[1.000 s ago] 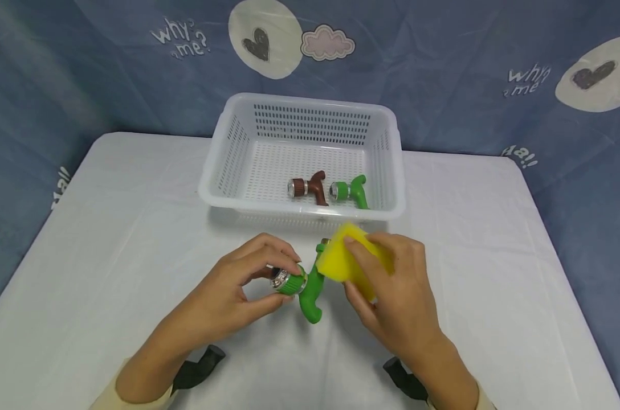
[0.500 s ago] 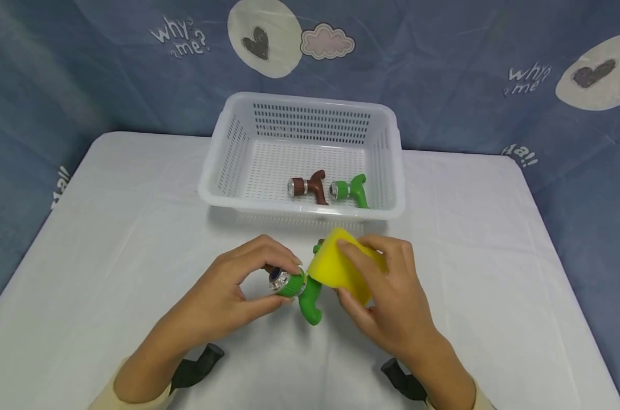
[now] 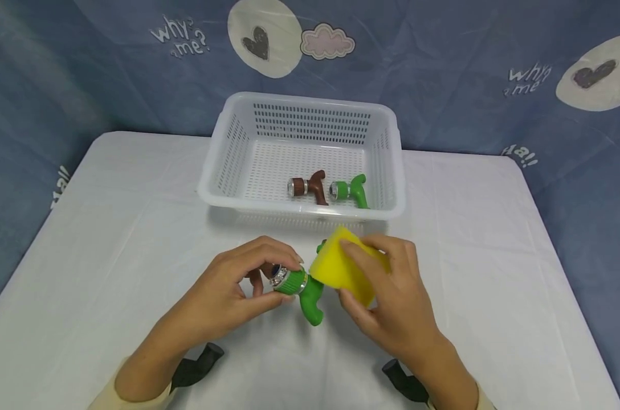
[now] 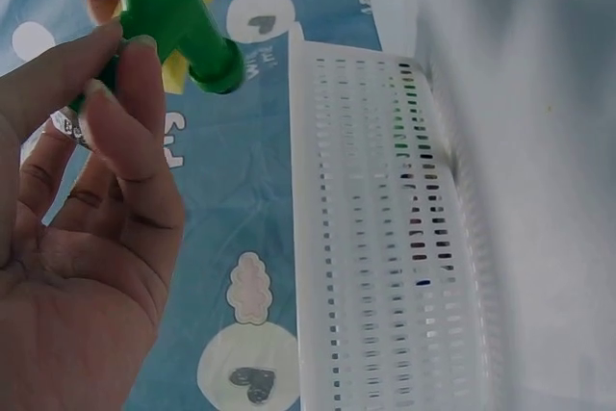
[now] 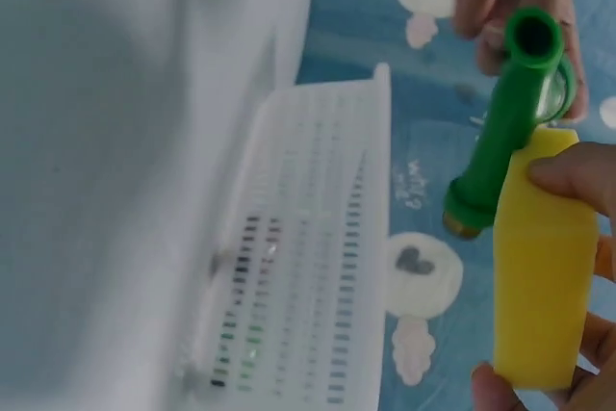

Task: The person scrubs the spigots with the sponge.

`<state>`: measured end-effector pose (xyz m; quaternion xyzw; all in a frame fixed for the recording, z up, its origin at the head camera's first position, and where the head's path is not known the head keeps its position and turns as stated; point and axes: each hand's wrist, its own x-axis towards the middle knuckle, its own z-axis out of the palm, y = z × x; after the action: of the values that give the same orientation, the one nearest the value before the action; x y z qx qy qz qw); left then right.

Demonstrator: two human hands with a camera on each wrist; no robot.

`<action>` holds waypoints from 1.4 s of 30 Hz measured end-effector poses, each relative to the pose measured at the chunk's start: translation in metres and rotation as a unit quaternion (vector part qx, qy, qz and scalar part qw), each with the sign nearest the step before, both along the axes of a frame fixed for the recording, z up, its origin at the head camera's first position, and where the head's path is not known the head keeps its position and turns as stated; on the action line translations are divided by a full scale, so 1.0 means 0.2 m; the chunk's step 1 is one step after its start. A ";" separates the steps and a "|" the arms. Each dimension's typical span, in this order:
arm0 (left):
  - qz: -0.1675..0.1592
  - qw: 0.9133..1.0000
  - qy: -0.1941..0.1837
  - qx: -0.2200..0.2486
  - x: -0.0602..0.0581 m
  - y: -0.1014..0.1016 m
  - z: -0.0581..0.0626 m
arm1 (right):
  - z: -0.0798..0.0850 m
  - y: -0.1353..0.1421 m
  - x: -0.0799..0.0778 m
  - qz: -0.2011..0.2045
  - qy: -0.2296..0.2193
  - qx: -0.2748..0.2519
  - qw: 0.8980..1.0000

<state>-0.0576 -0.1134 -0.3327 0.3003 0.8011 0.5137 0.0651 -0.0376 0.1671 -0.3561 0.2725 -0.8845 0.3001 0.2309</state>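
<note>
My left hand (image 3: 233, 285) pinches a green tap (image 3: 311, 302) by its ribbed green and silver knob, between thumb and fingers. The tap's curved spout points toward me in the head view; its other end is mostly covered by a yellow sponge (image 3: 335, 265). My right hand (image 3: 399, 296) grips that sponge and holds it against the tap's body. In the right wrist view the sponge (image 5: 544, 286) lies along the green tap (image 5: 500, 141), whose open spout and brass-coloured end show. The left wrist view shows the tap (image 4: 173, 12) at the fingertips.
Behind the hands, a white perforated basket (image 3: 302, 209) stands on the white-covered table (image 3: 135, 228). Inside lie a brown tap (image 3: 316, 187) and another green tap (image 3: 358, 191), near its front wall. A blue printed curtain (image 3: 443, 68) hangs behind the table.
My right hand and the sponge have shifted slightly left and down along the tap, covering more of its far end. The left hand stays nearly in place, still holding the knob.
</note>
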 end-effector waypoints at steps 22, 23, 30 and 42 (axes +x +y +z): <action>0.027 0.998 -0.022 0.056 0.01 0.01 -0.01 | -0.01 -0.04 0.00 -0.001 0.063 -0.003 0.998; 0.031 0.998 -0.019 0.058 0.01 0.01 -0.01 | -0.01 -0.03 0.00 -0.001 0.063 -0.001 0.998; 0.053 0.997 -0.005 0.055 0.00 0.01 -0.01 | 0.00 0.03 -0.03 -0.044 0.044 -0.003 0.998; 0.047 0.998 -0.029 0.041 0.01 0.01 0.00 | -0.01 -0.08 0.02 0.006 0.103 0.002 0.995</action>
<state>-0.0564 -0.1114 -0.3334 0.2493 0.7904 0.5571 0.0516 -0.0334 0.1520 -0.3584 0.3078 -0.8551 0.2702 0.3180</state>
